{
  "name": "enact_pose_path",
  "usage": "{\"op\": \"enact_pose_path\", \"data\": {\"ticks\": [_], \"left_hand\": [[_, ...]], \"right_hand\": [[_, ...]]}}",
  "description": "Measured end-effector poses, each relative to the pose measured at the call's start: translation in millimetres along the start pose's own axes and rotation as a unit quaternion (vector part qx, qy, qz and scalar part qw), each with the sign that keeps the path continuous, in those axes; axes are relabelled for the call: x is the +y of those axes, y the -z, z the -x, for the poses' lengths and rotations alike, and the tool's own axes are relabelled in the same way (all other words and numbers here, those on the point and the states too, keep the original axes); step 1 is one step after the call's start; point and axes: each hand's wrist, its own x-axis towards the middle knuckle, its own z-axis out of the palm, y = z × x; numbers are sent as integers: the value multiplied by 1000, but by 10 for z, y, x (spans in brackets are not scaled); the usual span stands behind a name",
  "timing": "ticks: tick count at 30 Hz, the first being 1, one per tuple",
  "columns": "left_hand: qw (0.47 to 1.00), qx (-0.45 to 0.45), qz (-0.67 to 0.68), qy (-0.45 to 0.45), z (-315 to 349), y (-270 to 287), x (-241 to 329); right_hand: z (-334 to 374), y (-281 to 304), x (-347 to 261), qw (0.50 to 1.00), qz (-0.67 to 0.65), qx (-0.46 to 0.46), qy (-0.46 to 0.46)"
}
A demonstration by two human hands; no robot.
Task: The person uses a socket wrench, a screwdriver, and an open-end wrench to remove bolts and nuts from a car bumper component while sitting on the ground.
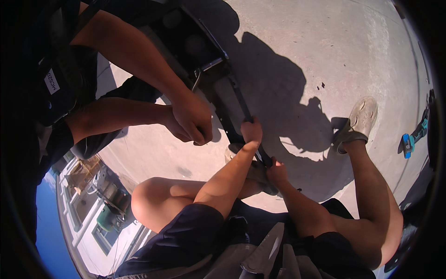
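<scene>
My left hand (251, 131) is closed around a long dark bar (240, 100), which slants from a black box-shaped part (193, 39) at the top down toward my lap. Lower down, my right hand (277, 172) grips the near end of the same bar, its fingers wrapped and partly hidden. A second dark strip (225, 122) runs beside the bar on its left. The strip and bar seem joined to the box-shaped part, though shadow hides how. A bent metal rod (197, 80) sticks out by the box's near corner.
Close on the left, a co-worker's hands (191, 118) are held together above the ground. My sandal-like shoe (363, 116) rests on the concrete (334, 46) at right. A teal and black power tool (413, 138) lies at the far right. Small dark scraps (321, 86) dot the ground.
</scene>
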Motion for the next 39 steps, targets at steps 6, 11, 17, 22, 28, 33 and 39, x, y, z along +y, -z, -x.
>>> {"op": "enact_pose_path", "data": {"ticks": [6,11,17,22,28,33,39], "left_hand": [[1000,13,-8,-24,57,19,91],[999,24,-13,-32,56,133,11],[999,21,-37,-21,135,64,215],[999,-1,-23,-24,57,50,23],[999,-14,-19,-22,0,-22,-99],[1000,-23,-8,-15,78,23,53],[998,-8,58,-25,44,11,-27]], "right_hand": [[-127,241,-73,988,84,-114,53],[-1734,1886,-1428,851,194,-480,91],[-3102,2298,-2722,955,-24,81,285],[-3518,1814,-3069,956,-32,84,280],[-3423,1765,-3054,954,-101,104,261],[-3516,1811,-3030,955,-139,80,250],[-3285,1997,-3381,960,-200,-2,195]]}}
